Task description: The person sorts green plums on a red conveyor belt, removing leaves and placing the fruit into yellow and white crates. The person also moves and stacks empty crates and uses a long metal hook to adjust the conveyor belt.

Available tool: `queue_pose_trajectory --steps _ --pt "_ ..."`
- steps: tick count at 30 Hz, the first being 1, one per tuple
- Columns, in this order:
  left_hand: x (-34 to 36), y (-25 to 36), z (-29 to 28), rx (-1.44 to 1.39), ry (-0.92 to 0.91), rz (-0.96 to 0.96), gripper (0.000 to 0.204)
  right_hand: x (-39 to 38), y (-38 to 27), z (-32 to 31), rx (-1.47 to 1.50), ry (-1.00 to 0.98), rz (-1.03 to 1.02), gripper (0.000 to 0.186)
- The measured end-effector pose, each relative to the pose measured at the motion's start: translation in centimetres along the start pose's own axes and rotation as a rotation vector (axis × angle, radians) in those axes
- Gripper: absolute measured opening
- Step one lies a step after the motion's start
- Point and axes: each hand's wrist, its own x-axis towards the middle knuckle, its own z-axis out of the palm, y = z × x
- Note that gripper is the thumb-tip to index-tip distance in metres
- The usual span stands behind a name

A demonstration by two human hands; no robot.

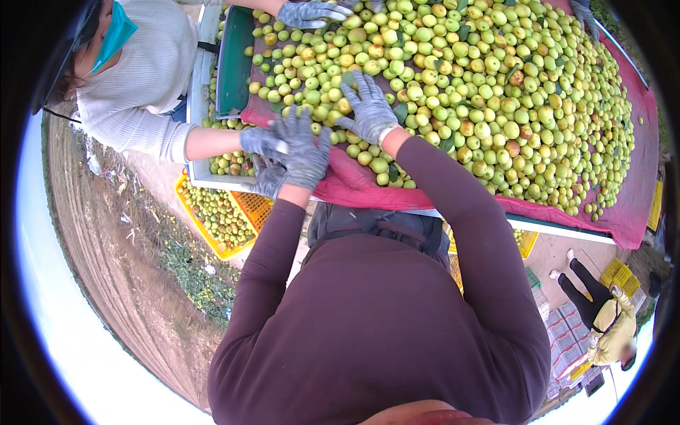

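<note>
A broad heap of round green jujubes (489, 106), some with brown-red patches, lies on a red cloth (347, 180). My right hand (368, 110), in a grey striped glove, rests on the heap's near left part, fingers apart. My left hand (303, 149), gloved alike, is at the heap's left end with fingers spread; it seems to hold nothing. Close beside it, a co-worker's gloved hand (263, 142) reaches in from the left, overlapping or touching it. Another grey gloved part (268, 178) shows under my left wrist; I cannot tell whose it is.
A green tray (234, 64) stands at the table's left end, beside the co-worker (149, 78). Below sits a yellow crate (216, 216) of jujubes. Other gloved hands (312, 14) reach in at the far side. A person (609, 319) stands near stacked crates (567, 333) at lower right.
</note>
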Motion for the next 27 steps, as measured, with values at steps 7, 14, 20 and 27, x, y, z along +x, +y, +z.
queue_pose_trajectory --steps 7,14,20,27 --pt "5.1 -13.0 0.0 0.101 0.144 -0.301 0.055 1.3 0.2 -0.9 0.132 0.15 -0.128 0.07" --pt "2.5 -2.9 1.2 -0.262 0.14 0.043 0.051 -4.3 11.9 -9.8 -0.056 0.592 0.138 0.043" --pt "-0.4 3.6 2.6 -0.257 -0.045 0.161 0.048 4.1 12.5 -10.6 -0.007 0.385 0.004 0.03" --pt "-0.2 3.2 3.3 -0.338 -0.091 0.004 0.044 15.6 9.0 -6.8 -0.282 0.13 0.133 0.035"
